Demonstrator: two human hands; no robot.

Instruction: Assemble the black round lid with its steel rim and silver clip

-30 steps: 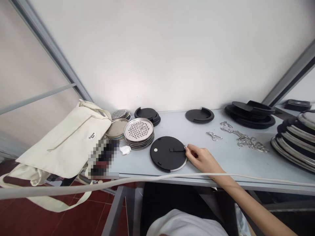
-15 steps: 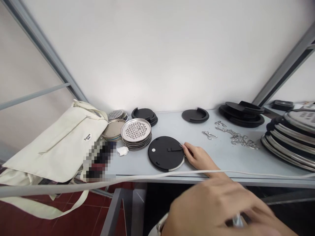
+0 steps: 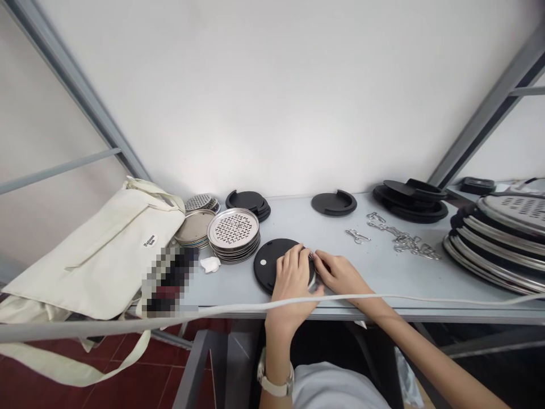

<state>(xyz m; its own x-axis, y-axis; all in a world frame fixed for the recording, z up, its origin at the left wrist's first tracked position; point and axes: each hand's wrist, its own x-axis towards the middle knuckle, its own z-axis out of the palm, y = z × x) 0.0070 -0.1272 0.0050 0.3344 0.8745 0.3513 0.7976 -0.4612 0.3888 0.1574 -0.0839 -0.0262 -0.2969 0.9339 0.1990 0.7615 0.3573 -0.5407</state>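
Note:
On the near part of the table lies a round black disc [image 3: 264,275] with a white dot and a pale strip at its right edge. My left hand [image 3: 293,278] covers the right half of it, fingers bent over the top and thumb toward the near right edge. The slot seen there earlier is hidden beneath that hand. At the disc's right edge, my right hand [image 3: 338,275] pinches a small metal wire clip [image 3: 311,255], mostly covered by fingertips. Several loose wire clips [image 3: 404,238] lie farther right.
Round metal grater plates [image 3: 233,228] are stacked left of the disc, beside white crumpled paper [image 3: 210,264]. Black round holders [image 3: 334,203] sit at the back. A tall stack of metal-rimmed discs [image 3: 502,244] stands right, a cream bag [image 3: 106,244] left. A white cable [image 3: 191,312] crosses the front.
My left hand has moved from the lower foreground up and left onto the black disc. My right hand stays at the disc's right edge with the wire clip.

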